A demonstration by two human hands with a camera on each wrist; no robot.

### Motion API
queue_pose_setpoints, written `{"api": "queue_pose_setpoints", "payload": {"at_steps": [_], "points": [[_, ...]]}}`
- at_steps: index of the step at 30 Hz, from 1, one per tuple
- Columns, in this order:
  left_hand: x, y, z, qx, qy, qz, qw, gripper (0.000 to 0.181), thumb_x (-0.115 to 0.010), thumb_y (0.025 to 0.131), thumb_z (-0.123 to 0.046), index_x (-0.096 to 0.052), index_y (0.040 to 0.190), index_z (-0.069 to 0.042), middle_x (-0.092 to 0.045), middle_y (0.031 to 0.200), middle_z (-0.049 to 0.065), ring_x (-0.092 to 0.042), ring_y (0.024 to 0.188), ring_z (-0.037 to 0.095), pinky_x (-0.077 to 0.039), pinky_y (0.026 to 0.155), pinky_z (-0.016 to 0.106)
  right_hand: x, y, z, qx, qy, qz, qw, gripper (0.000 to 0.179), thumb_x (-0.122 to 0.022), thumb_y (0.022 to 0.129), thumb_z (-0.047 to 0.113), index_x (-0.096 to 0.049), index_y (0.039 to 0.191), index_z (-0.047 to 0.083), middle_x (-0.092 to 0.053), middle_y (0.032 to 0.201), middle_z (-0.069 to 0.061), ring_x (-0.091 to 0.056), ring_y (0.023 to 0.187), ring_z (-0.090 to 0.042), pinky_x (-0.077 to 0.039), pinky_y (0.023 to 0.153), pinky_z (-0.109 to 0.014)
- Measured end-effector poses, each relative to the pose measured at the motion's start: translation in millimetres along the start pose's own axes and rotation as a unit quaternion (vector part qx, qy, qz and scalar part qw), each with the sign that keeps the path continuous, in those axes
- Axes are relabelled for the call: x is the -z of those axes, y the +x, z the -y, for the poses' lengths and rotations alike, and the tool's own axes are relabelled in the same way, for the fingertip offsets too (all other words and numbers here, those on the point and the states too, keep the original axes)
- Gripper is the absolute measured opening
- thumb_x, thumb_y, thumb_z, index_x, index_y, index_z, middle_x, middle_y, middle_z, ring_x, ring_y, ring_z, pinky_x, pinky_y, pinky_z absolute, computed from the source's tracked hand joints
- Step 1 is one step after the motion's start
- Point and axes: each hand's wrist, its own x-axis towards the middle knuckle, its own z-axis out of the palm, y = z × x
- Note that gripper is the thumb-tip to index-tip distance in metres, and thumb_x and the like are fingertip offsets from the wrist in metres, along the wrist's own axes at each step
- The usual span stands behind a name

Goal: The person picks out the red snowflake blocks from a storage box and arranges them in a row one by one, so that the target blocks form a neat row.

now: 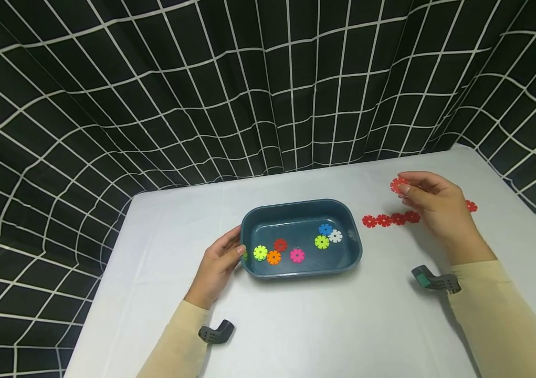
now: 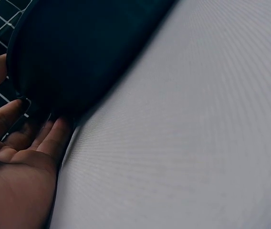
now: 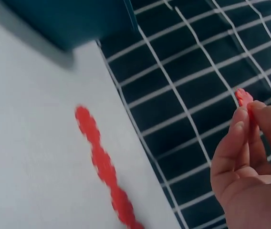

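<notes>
A dark teal plastic basin (image 1: 302, 274) rests on the white-covered table, with several notched plastic discs in yellow-green, orange, red, pink, blue and white lying on its floor. My left hand (image 1: 218, 266) grips its left end, thumb over the rim and fingers against the outer wall (image 2: 92, 52). Between thumb and fingertips, my right hand (image 1: 438, 205) pinches a red notched disc (image 1: 396, 185), raised over the table. Below that hand runs a row of red discs (image 1: 384, 220), partly hidden by it in the head view. The same row (image 3: 103, 164) shows in the right wrist view.
Another red disc (image 1: 472, 206) shows just past the right hand. A black curtain with a white grid (image 1: 291, 89) hangs behind the table and along both sides. Dark wrist cameras (image 1: 217, 332) sit on both sleeves.
</notes>
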Motion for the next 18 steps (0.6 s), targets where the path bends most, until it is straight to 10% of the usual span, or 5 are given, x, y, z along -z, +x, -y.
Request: {"api": "queue_pose_setpoints", "payload": {"at_steps": [18], "points": [[-0.4, 0.3, -0.3, 0.005, -0.002, -0.006, 1.0000, 0.054, -0.066, 0.109, -0.005, -0.050, 0.160, 0.000, -0.052, 0.162, 0.012, -0.048, 0.150, 0.027, -0.044, 0.119, 0.036, 96, 5.4, -13, -0.044, 0.029, -0.164, 0.9851, 0.035, -0.082, 0.099, 0.019, -0.072, 0.133, 0.016, -0.071, 0.114, 0.002, -0.077, 0.086, -0.008, -0.061, 0.075, -0.016]]}}
